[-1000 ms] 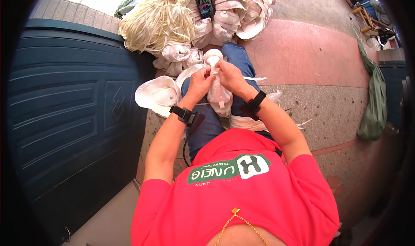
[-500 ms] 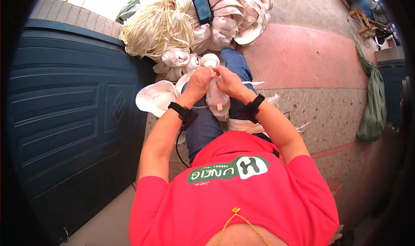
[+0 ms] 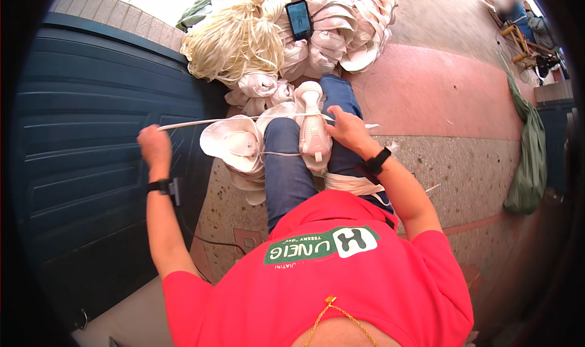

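A white lace [image 3: 207,123] runs taut from my left hand [image 3: 155,147], which is closed on its end out at the left, to a pale pink shoe-shaped piece [image 3: 314,134] on my lap. This piece lies lengthwise between my knees, with a rounded far end and a small tab at the near end. My right hand [image 3: 350,131] is at its right side where the lace reaches it, thumb and finger apart; any contact there is too small to make out. A cord crosses my left thigh beside the piece. Several white cupped pieces [image 3: 234,143] hang left of my left knee.
Beyond my knees lie a heap of cream laces [image 3: 234,39] and bundled pale pieces [image 3: 329,42], with a phone [image 3: 299,20] standing among them. A dark blue panelled door [image 3: 91,127] borders the left. A green bag [image 3: 525,152] hangs at right; a person [image 3: 518,12] sits far right.
My left hand has swung from the piece far out to the left, drawing the lace straight. My right hand has shifted slightly right and down, uncovering the piece.
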